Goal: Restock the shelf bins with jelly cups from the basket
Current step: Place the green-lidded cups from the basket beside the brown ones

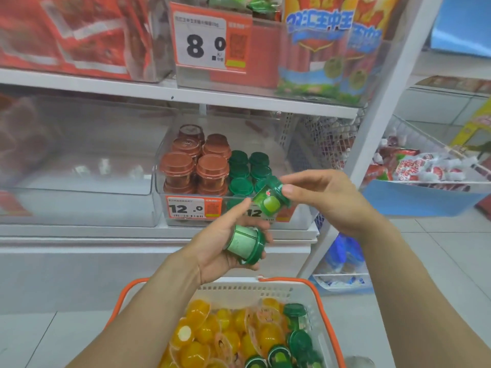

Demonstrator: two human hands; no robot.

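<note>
Both hands (228, 235) (326, 197) grip green jelly cups (271, 200) before the bin (297, 216)

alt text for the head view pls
Left hand and right hand each hold a green-lidded jelly cup before a clear shelf bin of brown and green cups, above an orange-rimmed white basket.

A shop, small grocery or snack store. White metal shelves (186, 92) w/ clear plastic bins (239, 221) of stacked cups, brown and green lids. Printed price tags on bin fronts: "8.0" tag (210, 41) at 12 o'clock, "12.0" tag (192, 207) near centre, each w/ QR code. Red snack bags (66, 33) at 10 o'clock. Wire rack (425, 144) of wrapped sweets at 3 o'clock. Orange-rimmed shopping basket (317, 296) at 6 o'clock. Tiled floor (438, 261).
</note>
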